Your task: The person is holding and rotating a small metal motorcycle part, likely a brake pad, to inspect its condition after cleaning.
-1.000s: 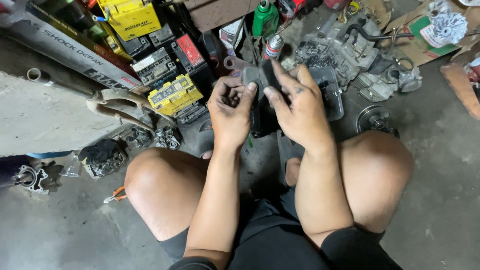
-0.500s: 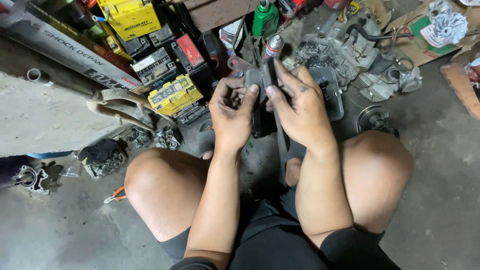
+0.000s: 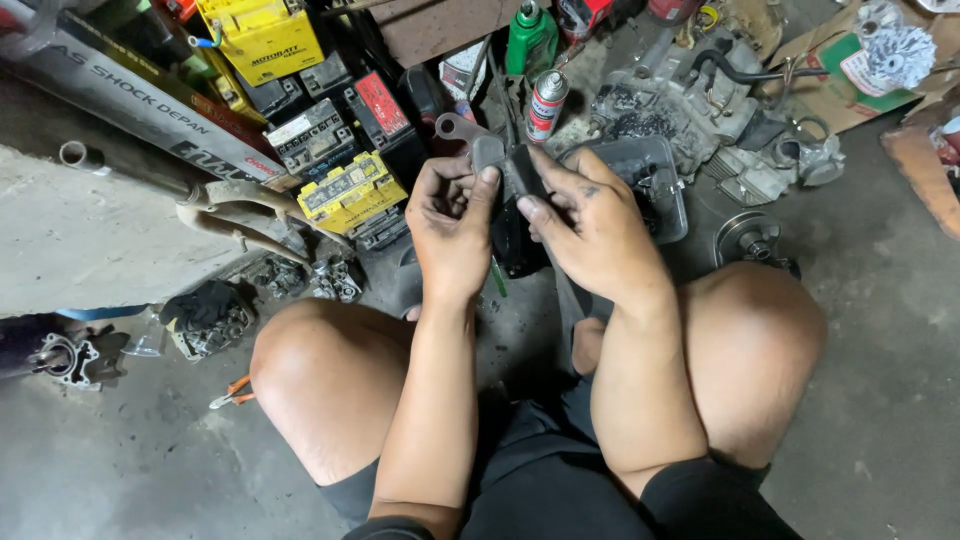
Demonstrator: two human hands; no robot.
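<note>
Now | both hands (image 3: 520, 215) pinching grey metal bracket (image 3: 478, 150) | long axis slanting, ring end pointing up-left, away from person

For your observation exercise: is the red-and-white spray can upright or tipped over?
Upright: the spray can stands on its base, cap uppermost, beyond both hands.

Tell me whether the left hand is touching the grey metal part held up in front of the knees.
Touching. The head view shows the left hand with its thumb tip pressed on the grey metal part, while the right hand grips it from the other side.
</note>
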